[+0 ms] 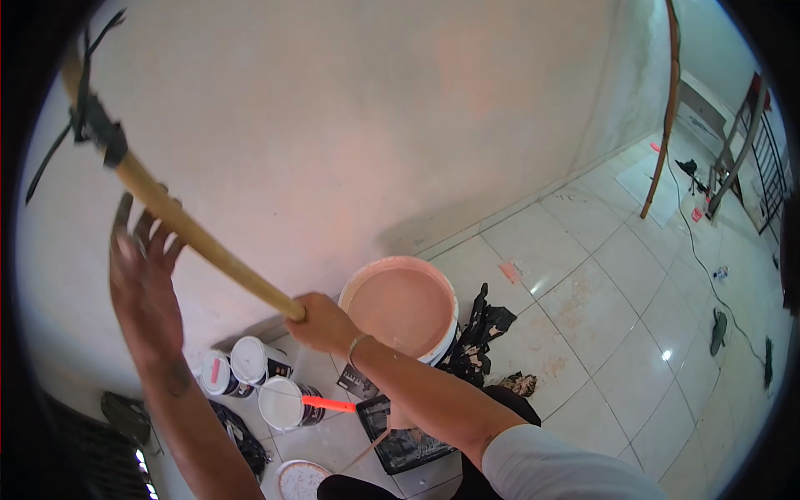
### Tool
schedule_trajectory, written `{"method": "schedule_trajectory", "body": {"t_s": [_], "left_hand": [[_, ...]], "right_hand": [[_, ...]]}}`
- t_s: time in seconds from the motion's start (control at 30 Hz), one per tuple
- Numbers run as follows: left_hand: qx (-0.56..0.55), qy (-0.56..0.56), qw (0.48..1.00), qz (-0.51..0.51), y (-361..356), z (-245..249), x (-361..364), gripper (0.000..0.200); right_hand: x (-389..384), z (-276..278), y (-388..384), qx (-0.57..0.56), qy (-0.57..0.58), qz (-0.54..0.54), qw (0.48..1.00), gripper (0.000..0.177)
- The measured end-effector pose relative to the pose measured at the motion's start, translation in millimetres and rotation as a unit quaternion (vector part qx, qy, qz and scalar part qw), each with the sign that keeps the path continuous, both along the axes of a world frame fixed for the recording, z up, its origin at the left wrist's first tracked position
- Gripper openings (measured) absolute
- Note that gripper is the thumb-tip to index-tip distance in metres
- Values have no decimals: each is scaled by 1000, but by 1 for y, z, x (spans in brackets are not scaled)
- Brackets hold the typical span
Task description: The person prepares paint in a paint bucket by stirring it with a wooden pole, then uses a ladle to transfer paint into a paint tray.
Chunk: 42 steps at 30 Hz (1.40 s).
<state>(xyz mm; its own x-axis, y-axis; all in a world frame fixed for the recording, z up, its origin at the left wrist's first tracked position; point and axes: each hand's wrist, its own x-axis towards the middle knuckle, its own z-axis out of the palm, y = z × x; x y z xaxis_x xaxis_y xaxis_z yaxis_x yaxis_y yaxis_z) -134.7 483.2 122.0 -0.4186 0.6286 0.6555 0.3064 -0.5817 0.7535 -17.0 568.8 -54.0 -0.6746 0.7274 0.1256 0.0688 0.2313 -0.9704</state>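
Note:
A long yellowish wooden pole (212, 248) slants from the upper left down to the middle of the head view. Dark strips and a black wrapping (104, 133) are tied around its upper part. My right hand (321, 323) is closed around the pole's lower end, with a bracelet on the wrist. My left hand (148, 279) is raised beside the pole, its fingers stretched out and slightly blurred, overlapping the pole's underside. Below my right hand stands a large bucket (400, 307) of pinkish paint. A black paint tray (408, 450) lies near my legs.
Several white paint pails (282, 404) stand by the wall, an orange-handled tool (329, 404) across one. Paint-smeared black plastic (482, 337) lies right of the bucket. A round lid (302, 481) is on the tiles. A brown pole (667, 117) and a cable (700, 258) are at right.

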Motion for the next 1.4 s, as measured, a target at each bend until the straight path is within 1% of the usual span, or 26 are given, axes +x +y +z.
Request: {"method": "schedule_trajectory", "body": {"t_s": [0.07, 0.1, 0.13, 0.2, 0.23, 0.27, 0.3, 0.33, 0.37, 0.4, 0.53, 0.6, 0.7, 0.73, 0.8, 0.83, 0.9, 0.93, 1.0, 1.03, 1.13, 1.17, 1.2, 1.27, 1.33, 1.4], "left_hand": [[-37, -42, 996, -74, 13, 51, 29, 64], [-51, -38, 992, -107, 15, 67, 29, 53], [-55, -35, 992, -110, 24, 73, 29, 53], [-46, -41, 947, -315, 38, 78, 29, 33], [-23, -132, 975, -175, 42, 79, 71, 28], [-33, -132, 975, -177, 48, 76, 68, 28], [-40, -134, 963, -229, 55, 70, 61, 30], [-49, -136, 949, -281, 62, 71, 61, 31], [-44, -167, 955, -243, 64, 69, 69, 33], [-44, -163, 956, -239, 66, 68, 69, 33], [-80, -170, 953, -236, 70, 68, 46, 34], [-98, -141, 960, -220, 65, 70, 38, 35], [-168, -110, 958, -203, 50, 83, 35, 35], [-185, -101, 960, -183, 43, 87, 35, 34], [-212, -110, 959, -155, 34, 99, 34, 29], [-209, -83, 969, -103, 33, 106, 35, 26], [-193, -37, 980, -23, 29, 120, 37, 23], [-200, -38, 979, -21, 26, 126, 38, 23], [-119, -96, 988, 3, 18, 136, 39, 20], [-138, -110, 984, 22, 11, 141, 31, 21], [-190, -152, 969, 29, 9, 149, 22, 27], [-185, -164, 969, 30, 14, 149, 24, 34], [-184, -169, 968, 31, 17, 149, 27, 34], [-185, -101, 977, 46, 22, 147, 31, 38], [-195, -129, 972, -4, 17, 137, 29, 44], [-202, -139, 969, 3, 6, 118, 33, 46]], "right_hand": [[25, 10, -7, -25, -21, 10, 999, 19], [38, 13, -7, -55, -48, 29, 997, 18], [52, 13, -2, -58, -44, 26, 997, 18], [75, 15, 12, -17, -86, 33, 996, 18], [80, 9, 21, -24, -85, 33, 996, 18], [82, -1, 33, 35, -71, 8, 997, 17], [82, -8, 50, 100, -59, -17, 993, 16], [78, -11, 66, 96, -59, -17, 993, 16], [73, -16, 77, 125, -68, -30, 989, 14], [69, -21, 83, 154, -80, -41, 984, 13], [24, -23, 96, 139, -90, -66, 984, 10], [-5, -35, 81, 144, -24, -161, 976, 7], [-30, -34, 49, 75, -58, -200, 975, 12], [-30, -30, 40, 67, -59, -198, 976, 12], [-30, -21, 26, -5, 7, -140, 990, 15], [-30, -21, 21, -12, 7, -139, 990, 15], [-29, -19, 12, -15, -25, -77, 997, 19], [-24, -16, 7, -22, -27, -74, 997, 19], [-15, -10, -4, -54, -90, -19, 994, 21], [-14, -14, -9, -35, -103, -16, 994, 20], [4, -18, -18, -29, -126, -3, 992, 18], [12, -19, -16, -26, -130, 0, 991, 18], [19, -21, -17, -25, -151, -10, 988, 17], [40, -13, -17, -22, -176, -20, 984, 16], [57, 3, 1, -6, -263, -2, 965, 15], [64, 9, 9, 24, -301, -41, 952, 17]]}}
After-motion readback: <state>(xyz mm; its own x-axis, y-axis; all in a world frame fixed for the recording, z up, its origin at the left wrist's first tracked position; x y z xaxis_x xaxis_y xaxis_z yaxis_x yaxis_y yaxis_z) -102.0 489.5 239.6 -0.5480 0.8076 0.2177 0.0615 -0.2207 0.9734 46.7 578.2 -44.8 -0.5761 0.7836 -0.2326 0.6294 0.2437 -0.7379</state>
